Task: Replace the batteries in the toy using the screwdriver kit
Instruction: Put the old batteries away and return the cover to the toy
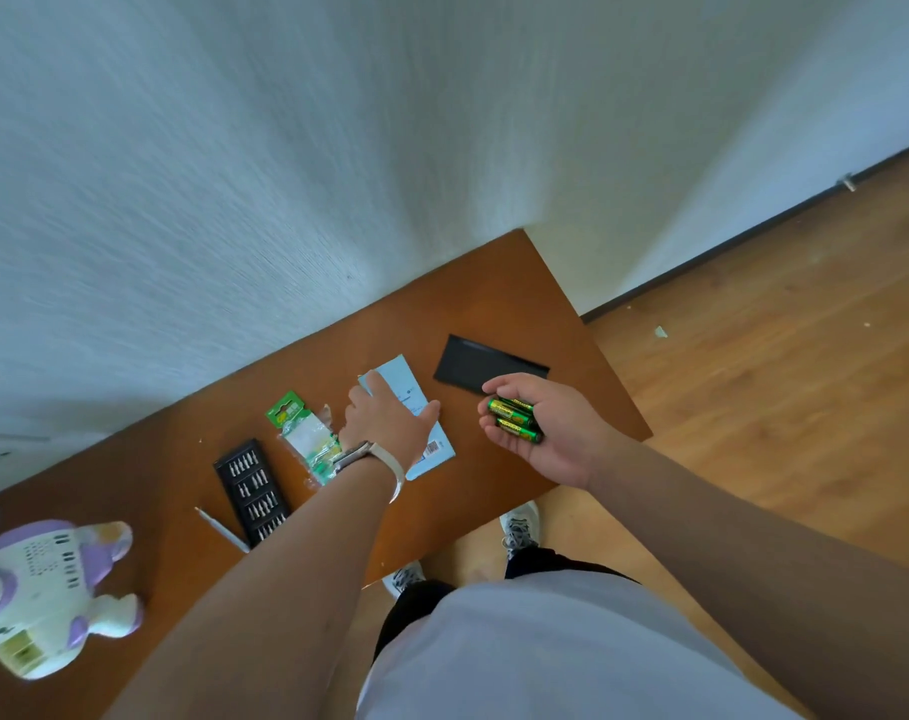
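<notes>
A white and purple toy (52, 595) lies face down at the table's near left, its back with the battery cover up. The black screwdriver bit tray (253, 492) lies mid-table with a thin silver screwdriver (222, 530) beside it. A torn green battery pack (306, 436) sits next to the tray. My left hand (390, 420) rests flat, fingers straight, on a light blue box (421, 407). My right hand (538, 426) is palm up over the table's right side, fingers curled round green batteries (514, 420).
A black sleeve of the kit (486, 366) lies at the far right of the brown table (494, 283). The table stands against a white wall. Wooden floor (779, 356) lies to the right; my shoes show below the table's edge.
</notes>
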